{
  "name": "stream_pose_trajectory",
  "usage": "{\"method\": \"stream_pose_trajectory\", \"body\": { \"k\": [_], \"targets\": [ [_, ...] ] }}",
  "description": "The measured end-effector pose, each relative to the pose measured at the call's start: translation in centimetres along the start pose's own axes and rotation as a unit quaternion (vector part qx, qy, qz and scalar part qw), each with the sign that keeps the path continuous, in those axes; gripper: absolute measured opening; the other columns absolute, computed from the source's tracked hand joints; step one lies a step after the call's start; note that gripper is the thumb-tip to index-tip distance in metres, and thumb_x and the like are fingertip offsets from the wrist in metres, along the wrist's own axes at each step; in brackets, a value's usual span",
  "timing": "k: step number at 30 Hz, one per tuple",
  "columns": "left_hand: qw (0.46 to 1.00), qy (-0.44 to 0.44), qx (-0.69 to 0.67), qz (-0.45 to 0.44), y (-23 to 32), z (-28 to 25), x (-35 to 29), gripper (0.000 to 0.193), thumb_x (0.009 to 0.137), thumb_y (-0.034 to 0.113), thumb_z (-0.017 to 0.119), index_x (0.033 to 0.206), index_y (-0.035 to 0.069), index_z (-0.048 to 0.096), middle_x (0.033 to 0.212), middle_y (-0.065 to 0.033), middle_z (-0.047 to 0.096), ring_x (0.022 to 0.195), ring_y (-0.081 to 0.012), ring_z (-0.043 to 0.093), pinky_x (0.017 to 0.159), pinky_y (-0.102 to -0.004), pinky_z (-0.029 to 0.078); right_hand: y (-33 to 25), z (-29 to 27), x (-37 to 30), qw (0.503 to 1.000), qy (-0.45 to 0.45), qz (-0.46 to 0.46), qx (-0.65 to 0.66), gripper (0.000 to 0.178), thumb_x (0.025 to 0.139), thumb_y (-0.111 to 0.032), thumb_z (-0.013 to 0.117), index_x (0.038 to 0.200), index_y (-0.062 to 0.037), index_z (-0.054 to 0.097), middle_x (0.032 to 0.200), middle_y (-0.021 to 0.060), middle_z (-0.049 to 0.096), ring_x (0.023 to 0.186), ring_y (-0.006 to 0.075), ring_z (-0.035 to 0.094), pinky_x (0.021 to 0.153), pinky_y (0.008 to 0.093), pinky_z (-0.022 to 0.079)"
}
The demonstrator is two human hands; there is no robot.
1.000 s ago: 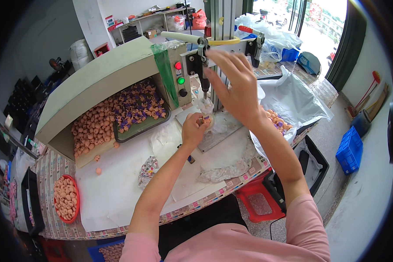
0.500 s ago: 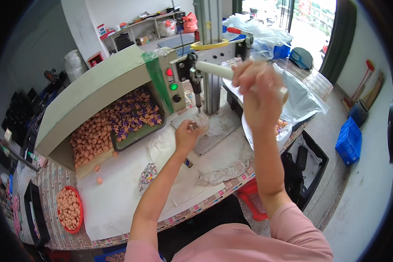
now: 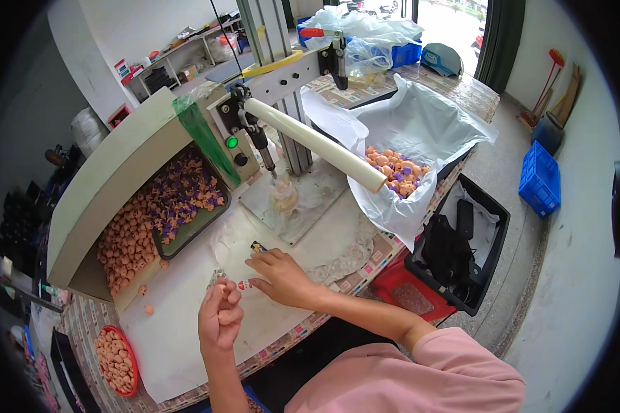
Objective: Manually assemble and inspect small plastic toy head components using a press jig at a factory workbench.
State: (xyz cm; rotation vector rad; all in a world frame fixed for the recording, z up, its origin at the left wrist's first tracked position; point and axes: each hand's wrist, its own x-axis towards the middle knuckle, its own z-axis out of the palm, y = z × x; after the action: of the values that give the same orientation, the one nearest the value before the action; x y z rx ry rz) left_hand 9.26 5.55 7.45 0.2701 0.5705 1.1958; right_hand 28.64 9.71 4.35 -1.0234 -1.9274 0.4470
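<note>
My left hand (image 3: 220, 318) is raised over the white table sheet (image 3: 176, 337) with its fingers curled closed. Peach-coloured shapes show among the fingertips, but I cannot tell a held piece from the fingers. My right hand (image 3: 282, 277) lies palm down on the sheet, fingers stretched out. By its thumb is a small red-and-white piece (image 3: 244, 284); a small dark strip (image 3: 257, 246) lies beyond its fingers. The hand press stands past both hands, its long white lever (image 3: 317, 144) lowered and untouched. Beneath the press tip sits a clear, cloudy fixture (image 3: 283, 197) on a metal plate (image 3: 303, 227).
A beige hood (image 3: 110, 179) at left shelters round peach pieces (image 3: 127, 241) and a dark tray (image 3: 225, 201) of purple-and-peach pieces. A red basket (image 3: 135, 368) is at lower left. Right of the press are a bag-lined bin (image 3: 434, 124), a black crate (image 3: 492, 255) and a blue crate (image 3: 541, 179).
My right hand has let go of the lever and come down to the table. My left hand has left the fixture and moved nearer me. The view has shifted, and a red light has gone dark.
</note>
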Motion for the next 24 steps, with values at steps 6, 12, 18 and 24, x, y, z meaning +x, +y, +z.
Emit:
{"method": "stream_pose_trajectory", "body": {
  "k": [6,12,18,24],
  "targets": [
    [0.995,0.052,-0.059,0.055,-1.2,-4.6,-6.2,0.031,0.095,0.025,0.057,0.118,0.005,0.054,0.104,-0.0071,0.058,0.083,-0.0126,0.054,0.05,-0.0185,0.044,-0.8,3.4,0.7,0.982,-0.172,0.023,-0.076,0.038,0.082,-0.028,0.067,0.112,-0.0047,0.061,0.105,0.0124,0.062,0.099,0.0308,0.055,0.084,0.0411,0.043],
    [0.994,0.058,-0.081,0.034,-0.8,-8.2,-7.9,0.036,0.093,0.021,0.059,0.127,0.011,0.052,0.115,-0.0093,0.06,0.085,-0.0146,0.058,0.057,-0.0201,0.047,-2.9,6.5,1.7,0.986,-0.15,0.018,-0.063,0.041,0.077,-0.024,0.072,0.11,-0.0044,0.06,0.103,0.0147,0.06,0.102,0.0326,0.054,0.089,0.0429,0.041],
    [0.988,0.097,-0.095,0.071,2.5,-9.5,-9.7,0.03,0.095,0.016,0.055,0.123,0.006,0.054,0.119,-0.0081,0.059,0.105,-0.0202,0.062,0.075,-0.0218,0.058,-6.0,8.8,1.6,0.993,-0.106,0.014,0.056,0.037,0.077,-0.009,0.068,0.111,-0.0016,0.057,0.096,0.0112,0.056,0.096,0.0284,0.057,0.074,0.0342,0.047],
    [0.994,0.058,-0.09,0.024,3.4,-12.0,-10.2,0.03,0.094,0.02,0.058,0.122,0.01,0.054,0.115,-0.0061,0.06,0.101,-0.017,0.063,0.074,-0.0217,0.058,-9.3,7.6,-0.1,0.869,-0.075,0.304,0.383,0.026,0.079,-0.005,0.066,0.103,0.0003,0.058,0.09,0.0062,0.057,0.077,0.013,0.058,0.061,0.024,0.045]
  ]
}}
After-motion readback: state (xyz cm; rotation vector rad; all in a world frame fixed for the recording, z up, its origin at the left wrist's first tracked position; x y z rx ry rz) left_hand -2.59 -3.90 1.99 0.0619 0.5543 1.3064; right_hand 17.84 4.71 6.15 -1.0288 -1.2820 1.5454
